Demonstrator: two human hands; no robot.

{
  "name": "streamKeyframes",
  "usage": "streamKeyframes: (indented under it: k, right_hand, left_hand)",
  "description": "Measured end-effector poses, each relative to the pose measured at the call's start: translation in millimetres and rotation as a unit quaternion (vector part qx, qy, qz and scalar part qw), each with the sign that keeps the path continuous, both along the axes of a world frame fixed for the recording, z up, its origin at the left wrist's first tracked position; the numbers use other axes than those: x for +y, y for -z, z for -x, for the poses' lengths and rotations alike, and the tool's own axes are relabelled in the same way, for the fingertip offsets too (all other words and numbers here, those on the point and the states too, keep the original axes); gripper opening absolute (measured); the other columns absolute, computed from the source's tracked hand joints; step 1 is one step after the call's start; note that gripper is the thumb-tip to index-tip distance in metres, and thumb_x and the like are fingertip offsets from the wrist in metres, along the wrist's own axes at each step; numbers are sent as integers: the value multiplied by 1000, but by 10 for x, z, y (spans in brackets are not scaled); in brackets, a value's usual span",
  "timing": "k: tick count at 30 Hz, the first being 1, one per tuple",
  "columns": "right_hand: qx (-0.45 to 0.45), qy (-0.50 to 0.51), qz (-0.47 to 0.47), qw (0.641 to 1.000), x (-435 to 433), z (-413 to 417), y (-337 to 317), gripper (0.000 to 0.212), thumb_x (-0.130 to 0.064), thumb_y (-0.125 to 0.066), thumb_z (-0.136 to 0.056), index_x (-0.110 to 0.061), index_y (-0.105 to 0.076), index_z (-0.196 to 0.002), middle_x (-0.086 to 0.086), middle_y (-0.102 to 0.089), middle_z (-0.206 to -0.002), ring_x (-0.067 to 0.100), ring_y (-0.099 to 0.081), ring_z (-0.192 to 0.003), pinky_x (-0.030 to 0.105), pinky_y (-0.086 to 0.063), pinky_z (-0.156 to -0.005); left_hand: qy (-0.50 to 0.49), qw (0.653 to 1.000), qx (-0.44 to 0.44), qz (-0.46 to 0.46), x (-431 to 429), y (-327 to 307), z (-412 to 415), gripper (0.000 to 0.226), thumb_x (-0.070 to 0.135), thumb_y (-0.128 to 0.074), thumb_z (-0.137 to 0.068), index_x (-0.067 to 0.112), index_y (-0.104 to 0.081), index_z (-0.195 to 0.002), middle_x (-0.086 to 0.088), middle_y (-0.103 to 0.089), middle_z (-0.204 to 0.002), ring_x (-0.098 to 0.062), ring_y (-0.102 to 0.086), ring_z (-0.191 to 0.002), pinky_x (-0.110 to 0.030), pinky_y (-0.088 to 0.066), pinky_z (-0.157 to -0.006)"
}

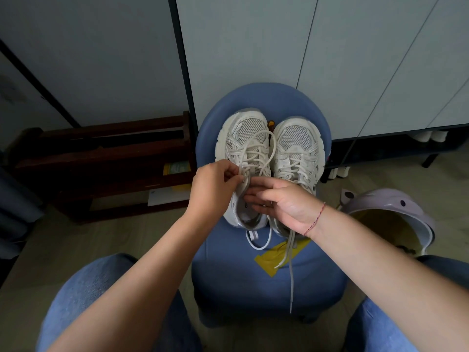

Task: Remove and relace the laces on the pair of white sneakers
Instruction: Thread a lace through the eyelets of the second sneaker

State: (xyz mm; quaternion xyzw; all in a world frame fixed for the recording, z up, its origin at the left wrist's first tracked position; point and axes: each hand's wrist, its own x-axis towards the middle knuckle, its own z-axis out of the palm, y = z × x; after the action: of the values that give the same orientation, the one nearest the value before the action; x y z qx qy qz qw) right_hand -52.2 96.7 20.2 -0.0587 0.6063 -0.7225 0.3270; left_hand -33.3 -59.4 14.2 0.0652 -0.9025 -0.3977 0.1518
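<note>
White mesh sneaker (250,128), unlacing likely: left hand (215,185) pinched cream cord lace (265,132); right hand (285,203) slack, empty. Next: draw lace through eyelet.

The heel of the right sneaker (297,143) is covered by the right grip (286,204), by which the opening of the left sneaker (246,138) is partly masked too. The spot where the lace (256,146) is pinched is hidden inside the left grip (215,184). The insole print (245,205) is half covered and too small to be read. An orange thing (271,123) between the toes is mostly hidden. The legs (101,301) are cut off by the bottom edge.
</note>
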Motion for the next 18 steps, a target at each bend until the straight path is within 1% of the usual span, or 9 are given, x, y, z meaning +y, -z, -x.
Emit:
streamKeyframes:
  k: [1,3,7,10,12,14,16,18]
  right_hand:
    - [0,-3,1,1000,1,0,3,40,13,-35,-92,-15,-63,-99,4,-67,-90,13,-64,-83,22,-52,-75]
    - [0,-5,2,1000,3,1,9,40,13,-35,-92,-15,-62,-101,4,-67,-92,13,-64,-85,21,-53,-74]
    - [1,-7,8,1000,-1,3,9,41,13,-34,-92,-16,-62,-100,4,-66,-93,13,-63,-86,21,-52,-74]
    - [9,-12,10,1000,6,-10,19,42,13,-34,-92,-17,-62,-100,2,-67,-91,13,-62,-86,25,-50,-80]
    - [18,-17,8,1000,12,-19,27,43,13,-34,-92,-18,-63,-100,2,-67,-92,14,-62,-87,27,-49,-82]
    - [22,-16,9,1000,9,-22,38,43,13,-34,-92,-17,-62,-103,4,-66,-94,15,-61,-88,27,-48,-81]
    - [22,-9,7,1000,1,-16,61,42,13,-33,-93,-16,-62,-105,4,-66,-96,14,-62,-88,25,-49,-79]
    - [24,-2,3,1000,-13,-8,95,42,12,-33,-93,-14,-61,-112,5,-67,-98,15,-64,-90,25,-50,-80]
  left_hand:
    - [-2,1000,4,14,7,0,-10,16,16,-73,-88,23,-63,-78,16,-58,-65,-1,-55,-64,-20,-42,-62]
    - [-6,1000,9,12,5,13,-14,15,16,-73,-87,22,-64,-78,16,-58,-65,-1,-55,-64,-22,-43,-63]
    - [-17,1000,20,-10,-17,34,-13,15,14,-73,-87,22,-64,-78,17,-59,-66,2,-56,-65,-18,-42,-62]
    - [-26,999,18,-36,17,82,-36,7,14,-73,-87,16,-69,-82,15,-61,-67,1,-58,-65,-13,-44,-61]
    - [-33,997,10,-76,39,122,-43,7,15,-75,-86,14,-71,-81,10,-64,-67,-2,-59,-64,-16,-48,-62]
    - [-34,991,-14,-131,36,151,-31,9,16,-77,-85,15,-70,-78,6,-66,-68,-6,-60,-64,-21,-50,-65]
    - [-22,977,-55,-203,12,163,-2,12,15,-78,-84,13,-69,-77,1,-66,-69,-11,-60,-66,-26,-53,-69]
    - [-8,958,-86,-273,-1,159,19,16,18,-76,-87,9,-67,-79,0,-63,-67,-12,-59,-65,-26,-53,-68]
